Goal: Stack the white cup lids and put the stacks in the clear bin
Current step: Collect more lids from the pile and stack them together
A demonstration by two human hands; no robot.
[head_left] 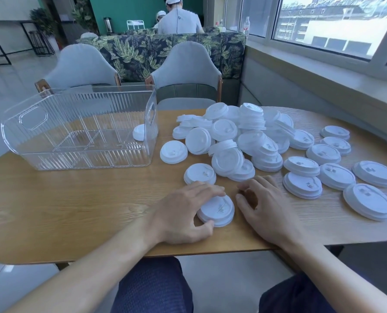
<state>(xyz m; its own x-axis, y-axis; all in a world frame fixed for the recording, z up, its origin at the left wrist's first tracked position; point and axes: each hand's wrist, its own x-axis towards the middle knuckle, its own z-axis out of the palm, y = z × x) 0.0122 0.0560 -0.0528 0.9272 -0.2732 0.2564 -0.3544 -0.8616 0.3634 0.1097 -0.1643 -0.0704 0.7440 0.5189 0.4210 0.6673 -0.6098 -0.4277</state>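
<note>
White round plastic cup lid (pixel 216 210) sits pinched under the left hand (pixel 183 213); the right hand (pixel 262 202), loosely curled, apparently holds nothing. A careless reach could topple the heap of lids (pixel 237 136) beyond both hands.

Both forearms are bare up to the hands, no sleeves showing. Below the hands, the lap wears dark navy trousers (pixel 152 288) with a fine textured weave.
</note>
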